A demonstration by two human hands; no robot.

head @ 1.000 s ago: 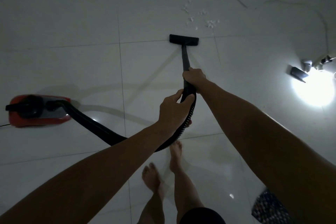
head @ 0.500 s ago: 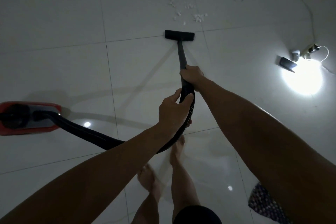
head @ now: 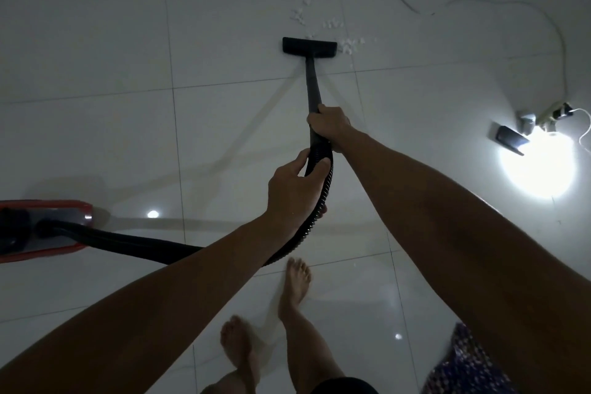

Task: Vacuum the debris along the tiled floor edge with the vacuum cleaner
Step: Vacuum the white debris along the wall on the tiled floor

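Glossy white floor tiles (head: 96,144) lay dim underfoot. Her right hand (head: 327,125) gripped the black vacuum wand (head: 311,83), while the left hand (head: 294,189) just behind it curled round the ribbed black hose (head: 319,201). Ahead of the grip, the flat black nozzle (head: 309,45) touched scattered white debris (head: 348,43) near the wall. Off left sat the red canister (head: 41,227).

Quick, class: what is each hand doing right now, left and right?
Left hand: gripping the ribbed black hose just behind the wand.
Right hand: gripping the vacuum wand further forward, towards the floor nozzle.
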